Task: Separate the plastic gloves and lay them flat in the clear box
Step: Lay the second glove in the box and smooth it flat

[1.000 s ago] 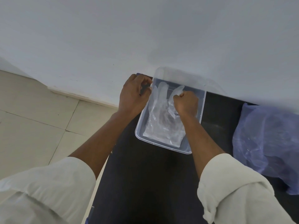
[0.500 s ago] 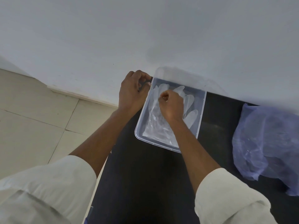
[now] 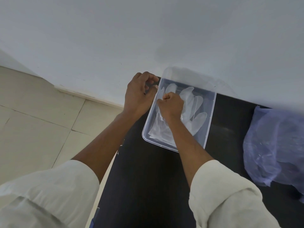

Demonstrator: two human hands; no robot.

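Note:
A clear plastic box (image 3: pixel 209 122) stands on the black table against the wall. Translucent plastic gloves (image 3: pixel 192 111) lie flat inside it, fingers pointing to the far end. My right hand (image 3: pixel 171 106) is inside the box, fingers curled and pinching the glove plastic near the left wall. My left hand (image 3: pixel 139 92) hovers just outside the box's far left corner, fingers bent and close to the rim; whether it touches the rim or holds anything is unclear.
A crumpled bluish plastic bag (image 3: pixel 276 145) lies on the black table (image 3: pixel 148 178) to the right of the box. The white wall rises directly behind the box. The table's left edge drops to a tiled floor (image 3: pixel 32 129).
My right hand has slid from the right side of the gloves to the left side of the box. This uncovers the glove fingers on the right. My left hand stays at the corner.

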